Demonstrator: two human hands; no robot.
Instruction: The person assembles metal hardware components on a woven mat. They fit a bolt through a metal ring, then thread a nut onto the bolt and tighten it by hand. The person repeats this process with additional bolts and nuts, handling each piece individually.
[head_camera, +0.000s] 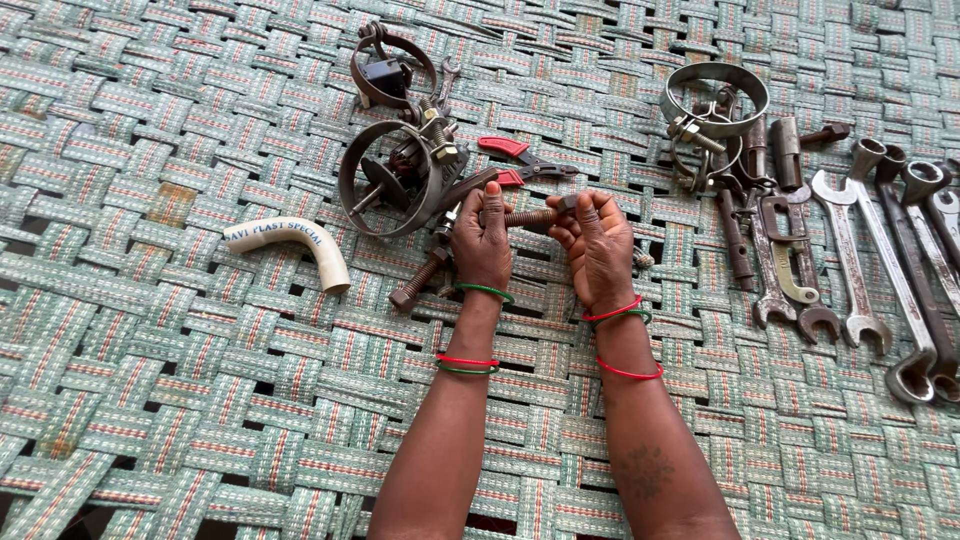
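Both hands meet over the middle of a woven green strap surface. My left hand (482, 244) is closed around one end of a rusty threaded bolt (528, 216). My right hand (596, 244) grips the bolt's other end, fingers pinched at its head or nut. The bolt lies level between the two fists. Red and green bangles ring both wrists. Just beyond the hands lie red-handled pliers (515, 165) and a round metal clamp ring (385, 180) with small parts inside.
A second rusty bolt (418, 281) lies left of my left hand. A curved white pipe elbow (295, 245) sits farther left. Another clamp (392, 72) lies at the top. At right are a steel ring (715, 98), bolts and a row of several spanners (850, 260).
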